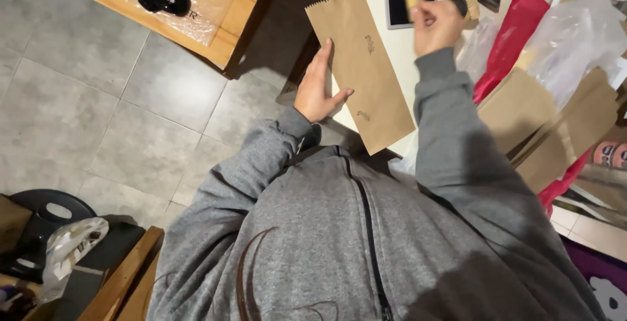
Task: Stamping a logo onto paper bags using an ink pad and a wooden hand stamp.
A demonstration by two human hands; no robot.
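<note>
Garment: grey marl zip-up sweatshirt, fleecy knit.
Zip: dark, running down the chest centre.
Sleeves: long, with ribbed cuffs at both wrists.
Left hand: bare.
Right hand: bare.

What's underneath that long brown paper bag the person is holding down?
The paper bag lies on a white table, its near end hanging past the edge. The left hand steadies its side. Whatever is directly beneath or inside the bag is covered.

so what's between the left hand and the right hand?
Head view: the brown paper bag spans most of it, the left hand on its edge; then bare white tabletop to the right hand.
</note>
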